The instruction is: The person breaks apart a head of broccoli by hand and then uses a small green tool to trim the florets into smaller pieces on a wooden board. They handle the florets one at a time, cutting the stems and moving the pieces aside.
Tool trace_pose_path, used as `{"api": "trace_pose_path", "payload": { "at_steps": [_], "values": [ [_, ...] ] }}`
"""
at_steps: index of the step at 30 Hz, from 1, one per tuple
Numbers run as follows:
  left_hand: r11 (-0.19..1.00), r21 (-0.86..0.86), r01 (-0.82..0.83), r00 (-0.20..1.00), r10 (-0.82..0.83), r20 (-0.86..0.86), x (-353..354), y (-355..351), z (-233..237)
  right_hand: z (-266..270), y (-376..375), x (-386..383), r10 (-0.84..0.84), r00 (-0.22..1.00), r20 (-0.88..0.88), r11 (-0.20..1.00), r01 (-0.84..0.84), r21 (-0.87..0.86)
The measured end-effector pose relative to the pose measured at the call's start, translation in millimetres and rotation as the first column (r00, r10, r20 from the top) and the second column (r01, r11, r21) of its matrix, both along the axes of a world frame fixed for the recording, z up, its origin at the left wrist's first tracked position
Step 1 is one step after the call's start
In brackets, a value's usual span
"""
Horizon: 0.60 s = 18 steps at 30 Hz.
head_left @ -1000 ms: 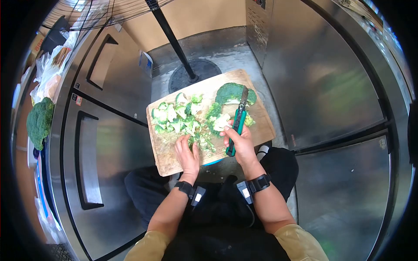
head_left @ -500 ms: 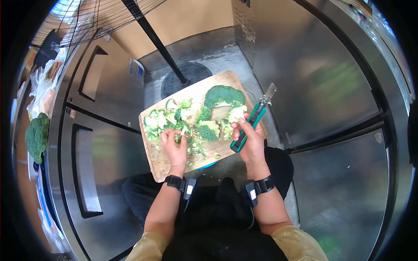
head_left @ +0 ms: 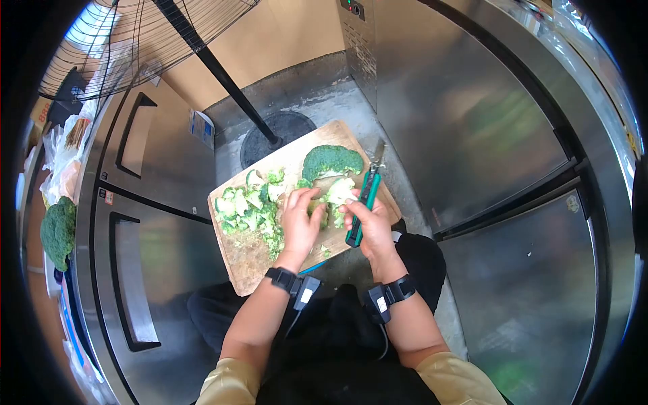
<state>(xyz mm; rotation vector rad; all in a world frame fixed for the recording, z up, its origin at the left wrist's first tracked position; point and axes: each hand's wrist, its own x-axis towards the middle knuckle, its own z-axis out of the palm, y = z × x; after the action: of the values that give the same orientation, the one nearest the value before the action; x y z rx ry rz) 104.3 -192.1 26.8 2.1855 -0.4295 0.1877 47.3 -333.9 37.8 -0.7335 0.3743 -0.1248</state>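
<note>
On a wooden cutting board (head_left: 246, 270) lie a pile of cut broccoli florets (head_left: 246, 209) and a larger broccoli head piece (head_left: 332, 162). My right hand (head_left: 378, 233) is closed around a green and black utility knife (head_left: 365, 208), its blade pointing up and away. A pale broccoli floret (head_left: 342, 190) is also at that hand's thumb and fingertips. My left hand (head_left: 301, 223) is over the middle of the board, thumb and fingers apart. Between the two hands, more broccoli is partly hidden by my left fingers.
Behind the board, a black fan stand (head_left: 233, 88) rises from a round base (head_left: 260, 145). Steel cabinet doors (head_left: 169, 270) flank the left, and a large steel cabinet (head_left: 466, 115) is on the right. Another broccoli head (head_left: 59, 233) sits at far left.
My left hand has moved right, from the cut pile toward the broccoli near my right hand. The right hand still holds the knife, now more upright. The view has shifted slightly.
</note>
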Motion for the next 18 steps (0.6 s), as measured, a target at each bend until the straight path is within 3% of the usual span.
{"api": "trace_pose_path", "payload": {
  "at_steps": [2, 5, 7, 9, 10, 12, 18],
  "values": [
    [0.92, -0.393, 0.009, 0.959, -0.119, -0.259, 0.7, 18.5, -21.5, -3.0, 3.9, 1.7, 0.119, 0.992, 0.033, 0.99, -0.117, -0.079],
    [0.649, -0.738, -0.182, 0.796, -0.344, -0.498, -26.2, 37.7, 17.2, -2.1, 17.0, -0.1, 0.263, 0.963, 0.064, 0.958, -0.253, -0.134],
    [0.644, -0.751, -0.145, 0.785, -0.386, -0.484, -35.8, 53.7, 23.0, -1.3, 29.3, -2.1, 0.42, 0.905, 0.07, 0.888, -0.393, -0.24],
    [0.671, -0.731, -0.125, 0.786, -0.383, -0.486, -46.7, 64.7, 30.8, -8.7, 38.5, -1.5, 0.473, 0.878, 0.077, 0.854, -0.436, -0.282],
    [0.603, -0.772, -0.198, 0.757, -0.406, -0.512, -48.8, 71.9, 28.7, -10.8, 41.7, -1.9, 0.491, 0.868, 0.071, 0.84, -0.45, -0.303],
    [0.592, -0.782, -0.194, 0.766, -0.407, -0.498, -55.0, 83.9, 25.6, -13.5, 48.8, -2.2, 0.51, 0.859, 0.047, 0.811, -0.462, -0.358],
    [0.54, -0.796, -0.271, 0.781, -0.36, -0.51, -67.7, 105.3, 15.7, -15.6, 64.2, -4.6, 0.521, 0.851, 0.061, 0.821, -0.481, -0.308]
  ]
}}
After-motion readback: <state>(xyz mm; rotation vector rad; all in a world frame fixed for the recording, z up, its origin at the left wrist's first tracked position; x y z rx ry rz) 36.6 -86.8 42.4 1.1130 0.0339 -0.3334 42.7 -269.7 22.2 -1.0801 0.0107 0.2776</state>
